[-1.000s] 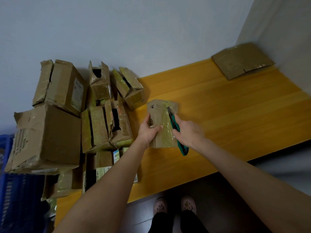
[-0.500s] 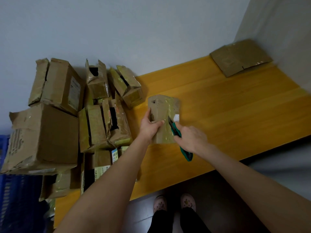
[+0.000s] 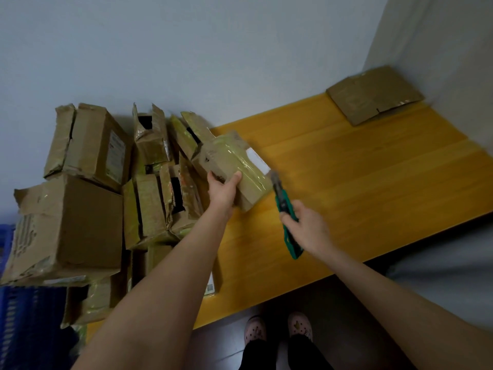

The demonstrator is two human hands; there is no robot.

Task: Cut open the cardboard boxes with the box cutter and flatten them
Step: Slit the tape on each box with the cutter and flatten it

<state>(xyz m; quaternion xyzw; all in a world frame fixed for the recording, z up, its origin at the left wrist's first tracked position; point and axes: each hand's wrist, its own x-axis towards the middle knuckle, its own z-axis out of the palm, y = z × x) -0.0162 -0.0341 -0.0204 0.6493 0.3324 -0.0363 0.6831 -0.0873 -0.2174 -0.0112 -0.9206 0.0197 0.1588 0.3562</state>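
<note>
A small taped cardboard box with a white label is tilted up at the middle of the wooden table. My left hand grips its near left edge, thumb on top. My right hand holds the green box cutter just right of the box, its blade end pointing up toward the box's right edge. The blade tip is blurred and seems close to the box without clearly touching it.
A heap of several opened and crumpled cardboard boxes fills the table's left side. One flattened box lies in the far right corner by the wall. A blue crate stands at the lower left. My feet are under the table's front edge.
The box lay flat under the cutter; now my left hand has lifted and turned it up to the left. My right hand with the cutter has drawn back to the right.
</note>
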